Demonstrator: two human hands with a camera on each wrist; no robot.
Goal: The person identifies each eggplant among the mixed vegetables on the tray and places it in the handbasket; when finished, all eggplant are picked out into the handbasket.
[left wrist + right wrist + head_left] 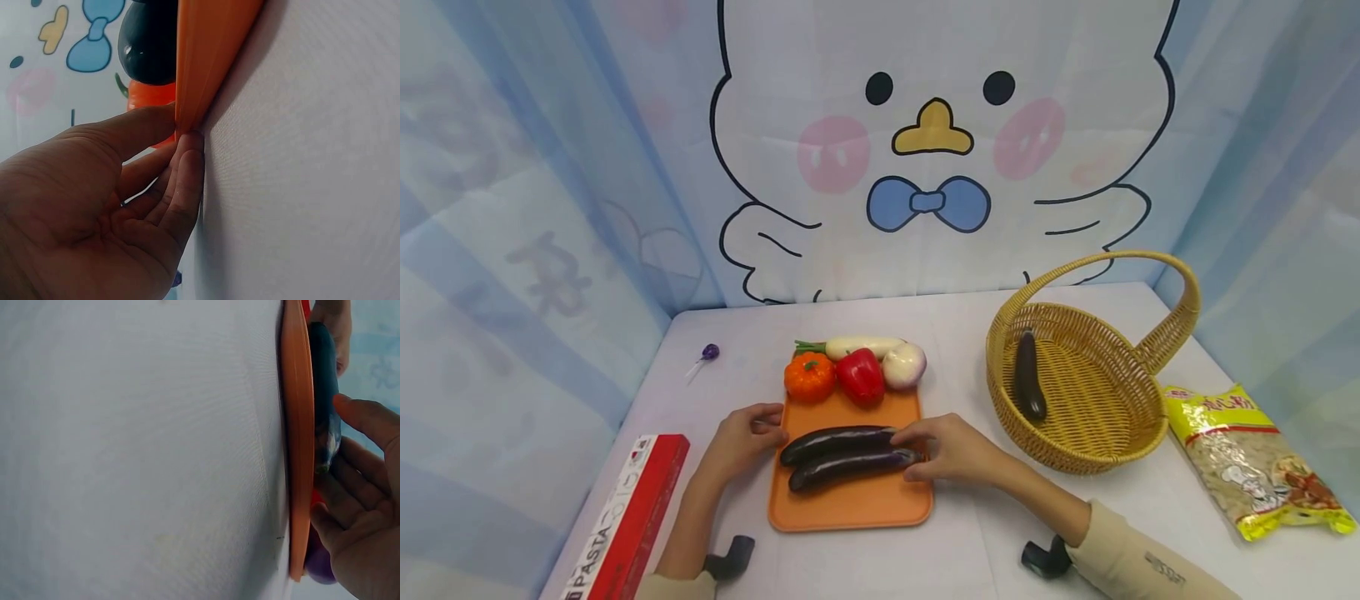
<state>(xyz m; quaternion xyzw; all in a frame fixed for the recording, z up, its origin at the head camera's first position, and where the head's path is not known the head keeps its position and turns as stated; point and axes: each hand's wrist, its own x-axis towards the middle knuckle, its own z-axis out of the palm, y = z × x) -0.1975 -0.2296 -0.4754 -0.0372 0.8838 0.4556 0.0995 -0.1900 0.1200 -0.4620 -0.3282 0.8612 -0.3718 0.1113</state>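
Two dark eggplants lie side by side on an orange tray (850,515), a rear eggplant (831,440) and a front eggplant (842,472). At the tray's left edge my left hand (741,442) pinches the rim, thumb above and fingers against its side in the left wrist view. My right hand (957,450) reaches over the right edge and grips the front eggplant by its stem end, thumb on the near side. Its fingertips also overlap the rear eggplant's end. Behind them on the tray are an orange pumpkin (809,377), a red bell pepper (861,377), a white-purple turnip (904,367) and a white radish (865,346).
A wicker basket (1097,458) with a tall handle stands at the right, holding another eggplant (1028,379). Beside it lies a yellow-ended food bag (1247,458). A red pasta box (636,517) lies at the left, with a purple lollipop (710,352) farther back.
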